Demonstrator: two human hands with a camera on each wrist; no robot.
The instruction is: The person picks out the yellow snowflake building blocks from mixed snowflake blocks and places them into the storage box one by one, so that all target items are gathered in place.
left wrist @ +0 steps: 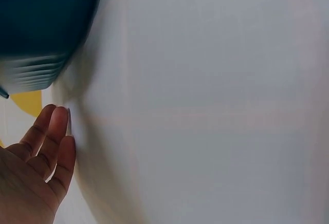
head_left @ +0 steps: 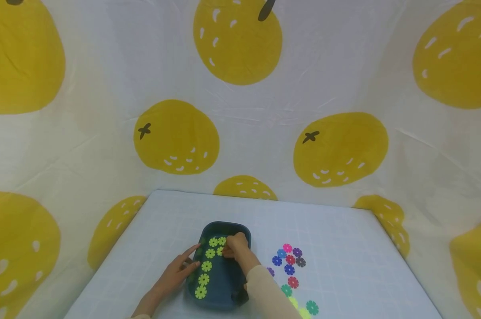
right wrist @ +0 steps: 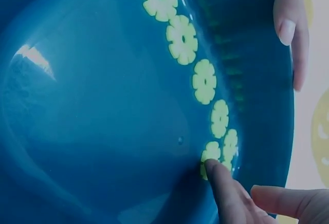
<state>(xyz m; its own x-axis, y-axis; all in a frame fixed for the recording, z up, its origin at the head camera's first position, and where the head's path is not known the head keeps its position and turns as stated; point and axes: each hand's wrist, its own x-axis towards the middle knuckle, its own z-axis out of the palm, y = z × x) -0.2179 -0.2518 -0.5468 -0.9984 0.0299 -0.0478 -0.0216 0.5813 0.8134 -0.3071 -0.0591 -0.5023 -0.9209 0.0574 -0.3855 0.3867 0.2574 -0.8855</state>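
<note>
A dark blue-green rectangular tray (head_left: 224, 283) sits on the table with yellow-green flower-shaped discs (head_left: 203, 279) lying flat along its left side and toward its far end. My left hand (head_left: 176, 271) is at the tray's left edge, with index finger and thumb resting on the rim; its other fingers (left wrist: 50, 142) extend loosely beside the tray's outer wall. Reaching into the far end, my right hand (head_left: 238, 246) touches one flower disc (right wrist: 211, 151) with the index fingertip, the thumb held apart. That fingertip partly covers the disc.
Right of the tray, loose flower discs in pink, blue, red, purple, dark grey and green (head_left: 290, 259) lie on the white tablecloth (head_left: 344, 266). Yellow-green ones (head_left: 304, 313) are nearest the front. A fruit-printed curtain (head_left: 256, 110) rises behind and beside the table.
</note>
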